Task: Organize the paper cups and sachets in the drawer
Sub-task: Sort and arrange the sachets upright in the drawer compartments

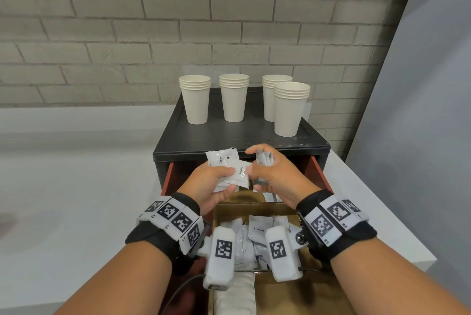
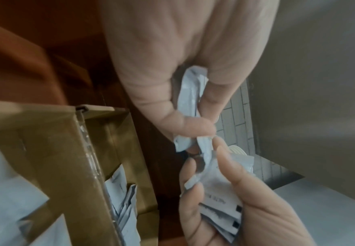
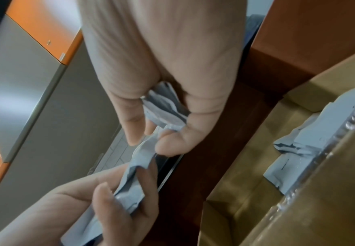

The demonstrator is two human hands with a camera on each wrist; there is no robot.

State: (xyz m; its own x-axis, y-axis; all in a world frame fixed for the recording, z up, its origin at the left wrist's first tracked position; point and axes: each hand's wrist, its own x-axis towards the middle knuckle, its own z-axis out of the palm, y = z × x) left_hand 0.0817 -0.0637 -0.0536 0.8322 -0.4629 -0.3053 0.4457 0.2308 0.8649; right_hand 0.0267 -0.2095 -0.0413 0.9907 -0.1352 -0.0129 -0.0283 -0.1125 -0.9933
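Note:
Over the open drawer (image 1: 319,172), my left hand (image 1: 230,180) grips a fan of white coffee sachets (image 1: 227,169). Right beside it, my right hand (image 1: 254,170) holds a tighter bundle of sachets (image 1: 264,159), its thumb and forefinger pinching the edge of the left hand's fan. The left wrist view shows the left hand (image 2: 201,116) clamping its sachets (image 2: 190,94) edge-on. In the right wrist view, the right hand (image 3: 151,139) closes on its bundle (image 3: 163,108). Several stacks of paper cups (image 1: 195,99) stand upright on the black cabinet top (image 1: 229,135).
Cardboard dividers (image 1: 254,209) split the drawer into compartments. The near compartment holds a pile of cream sachets (image 1: 256,230). More sachets (image 3: 298,149) lie in a box compartment. A brick wall rises behind the cabinet, and a white counter (image 1: 76,187) lies to the left.

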